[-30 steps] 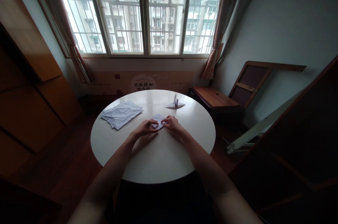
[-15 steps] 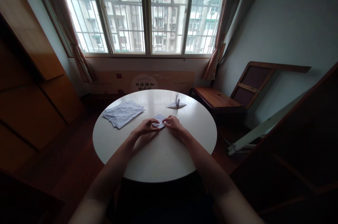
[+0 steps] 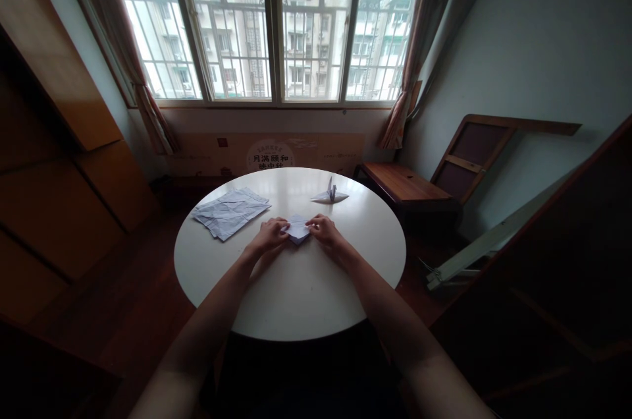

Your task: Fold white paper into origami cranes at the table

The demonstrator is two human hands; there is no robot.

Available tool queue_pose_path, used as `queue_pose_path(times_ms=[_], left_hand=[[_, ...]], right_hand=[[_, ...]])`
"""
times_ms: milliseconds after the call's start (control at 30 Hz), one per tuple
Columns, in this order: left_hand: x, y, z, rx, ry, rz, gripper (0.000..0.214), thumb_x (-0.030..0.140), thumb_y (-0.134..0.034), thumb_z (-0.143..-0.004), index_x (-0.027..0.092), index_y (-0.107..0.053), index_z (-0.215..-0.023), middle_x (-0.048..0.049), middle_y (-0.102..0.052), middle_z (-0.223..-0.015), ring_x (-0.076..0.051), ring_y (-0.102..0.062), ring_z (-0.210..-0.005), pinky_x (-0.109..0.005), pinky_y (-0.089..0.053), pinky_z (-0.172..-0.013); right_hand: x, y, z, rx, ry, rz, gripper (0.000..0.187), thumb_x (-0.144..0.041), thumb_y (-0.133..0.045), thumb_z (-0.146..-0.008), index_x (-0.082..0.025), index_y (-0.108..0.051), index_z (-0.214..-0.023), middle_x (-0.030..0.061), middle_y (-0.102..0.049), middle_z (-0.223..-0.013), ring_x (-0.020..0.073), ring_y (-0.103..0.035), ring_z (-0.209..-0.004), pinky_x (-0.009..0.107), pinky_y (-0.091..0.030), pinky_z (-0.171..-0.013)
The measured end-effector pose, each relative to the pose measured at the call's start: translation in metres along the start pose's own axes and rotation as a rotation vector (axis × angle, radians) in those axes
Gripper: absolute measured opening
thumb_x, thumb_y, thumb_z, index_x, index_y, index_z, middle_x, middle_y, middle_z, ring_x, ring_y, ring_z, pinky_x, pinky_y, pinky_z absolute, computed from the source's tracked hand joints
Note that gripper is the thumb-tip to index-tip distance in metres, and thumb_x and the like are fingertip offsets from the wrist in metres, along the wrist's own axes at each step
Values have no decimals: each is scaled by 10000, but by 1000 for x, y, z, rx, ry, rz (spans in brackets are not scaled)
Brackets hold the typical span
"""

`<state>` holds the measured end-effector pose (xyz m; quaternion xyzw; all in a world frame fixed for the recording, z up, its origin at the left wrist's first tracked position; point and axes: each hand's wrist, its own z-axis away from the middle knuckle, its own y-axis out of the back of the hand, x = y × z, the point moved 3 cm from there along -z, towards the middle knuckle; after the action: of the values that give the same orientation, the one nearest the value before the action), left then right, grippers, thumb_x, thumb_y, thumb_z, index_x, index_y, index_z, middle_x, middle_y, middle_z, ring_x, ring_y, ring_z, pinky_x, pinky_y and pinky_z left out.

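A small folded piece of paper (image 3: 297, 228), pale bluish white, lies near the middle of the round white table (image 3: 301, 300). My left hand (image 3: 272, 233) grips its left side with thumb and fingers, and my right hand (image 3: 323, 228) pinches the right side. The lower edge of the paper comes to a point facing me, with darker layers underneath. Beyond my right hand stands a folded paper crane (image 3: 330, 194) with its wings spread. Left of my left hand lie several creased paper sheets (image 3: 231, 211), loosely stacked.
A low wooden bench (image 3: 405, 182) stands behind the table at the right, with a wooden frame (image 3: 471, 149) leaning beside it. A printed cardboard panel (image 3: 306, 150) is below the barred window. Wooden cabinets (image 3: 54, 208) line the left side.
My hands have moved slightly apart to the two sides of the paper. More of its face now shows, and its shape has opened outward, with its lower point nearer to me.
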<state>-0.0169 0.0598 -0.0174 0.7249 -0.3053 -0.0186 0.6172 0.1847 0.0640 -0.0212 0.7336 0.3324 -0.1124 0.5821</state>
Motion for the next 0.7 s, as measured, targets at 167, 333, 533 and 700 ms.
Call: queue_pose_path(times_ms=[167,333,533,700], left_hand=[[4,7,3,10,34,-42,319,220,-545,-798,253,-689,-1081,-38,-639,-1199,-264,-549,-1118,-399,-396,-964],[5,4,3,10,44,-47,327,217,-535,-795,244,-697,-1078,-44,-633,-1187,-260,-542,-1100,-388,-403,-949],[5,4,3,8,57,-32,347,205,-533,-795,253,-696,-1097,-43,-632,-1183,-261,-529,-1098,-395,-398,-963],[5,10,4,23,58,-24,316,177,-487,-822,256,-724,-1015,-42,-649,-1153,-264,-550,-1051,-403,-423,-924]], right_hand=[[7,-4,-3,21,29,-78,222,-192,-599,-799,-216,-744,-966,66,-678,-1073,203,-628,-972,328,-460,-923],[5,-4,-2,-46,32,-23,220,-226,-603,-801,-228,-751,-964,61,-669,-1114,207,-618,-1012,322,-445,-950],[-2,4,2,-57,24,-4,216,-266,-603,-826,-203,-751,-970,84,-665,-1102,217,-613,-1019,330,-441,-945],[-11,6,7,-116,177,-121,324,-460,-645,-807,-218,-736,-1002,77,-663,-1131,215,-614,-1035,317,-455,-924]])
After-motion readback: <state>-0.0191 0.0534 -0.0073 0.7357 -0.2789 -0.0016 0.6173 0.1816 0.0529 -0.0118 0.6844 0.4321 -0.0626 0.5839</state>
